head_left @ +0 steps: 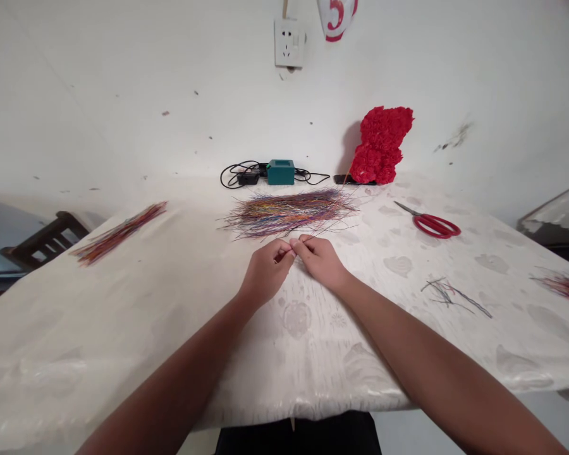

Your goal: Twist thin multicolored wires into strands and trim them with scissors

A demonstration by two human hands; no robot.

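Note:
My left hand (268, 268) and my right hand (320, 258) meet at the fingertips over the middle of the table. Both are closed in a pinch, thumbs against fingers; whatever they hold is too thin or too hidden to make out. Just beyond them lies a wide heap of thin, many-coloured wires (289, 212), its strands pointing mostly left and right. A few loose dark and reddish wire pieces (450, 296) rest to the right of my right forearm.
Red-handled scissors (436, 225) lie at right. Wire bundles sit at far left (121, 234) and on the right edge (566, 285). Along the wall are a teal box (281, 172) with black cables and a red flower-like ornament (382, 145). A patterned cloth (171, 328) covers the table.

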